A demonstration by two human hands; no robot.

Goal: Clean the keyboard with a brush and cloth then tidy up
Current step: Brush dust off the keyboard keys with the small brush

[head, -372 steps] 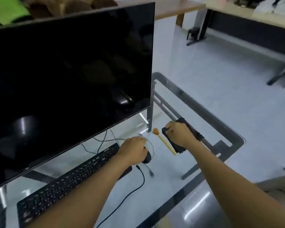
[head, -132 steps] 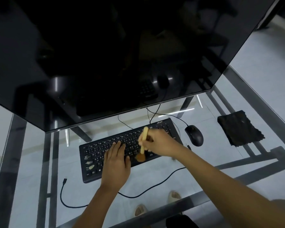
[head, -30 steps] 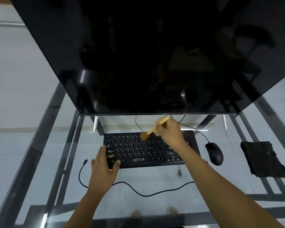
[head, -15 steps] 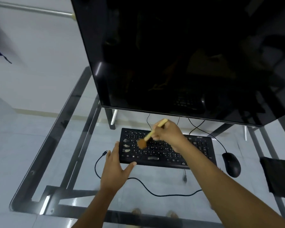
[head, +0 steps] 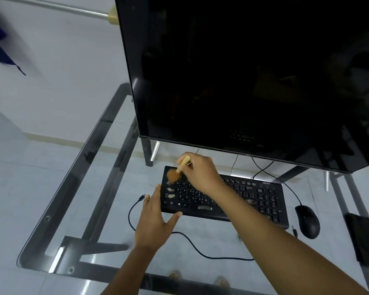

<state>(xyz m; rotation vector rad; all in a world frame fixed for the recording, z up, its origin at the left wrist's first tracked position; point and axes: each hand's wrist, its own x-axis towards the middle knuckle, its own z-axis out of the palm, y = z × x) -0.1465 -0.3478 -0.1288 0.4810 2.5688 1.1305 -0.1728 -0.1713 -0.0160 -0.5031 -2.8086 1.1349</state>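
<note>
A black keyboard (head: 254, 196) lies on the glass desk under the monitor. My right hand (head: 200, 174) grips a small brush (head: 176, 172) by its pale wooden handle, and the orange-brown bristles rest on the keyboard's far left corner. My left hand (head: 156, 218) lies flat on the glass with fingers spread, its thumb and fingers against the keyboard's near left corner. A dark cloth (head: 365, 237) lies flat at the right edge of the view, apart from both hands.
A large dark monitor (head: 254, 77) overhangs the keyboard's far side. A black mouse (head: 307, 221) sits to the right of the keyboard. A loose black cable (head: 179, 237) curls across the glass desk (head: 83, 188) near my left hand. The desk's left edge is close.
The brush has swept left from the keyboard's upper middle keys to its far left corner. My left hand stays at the near left corner. My view has swung left.
</note>
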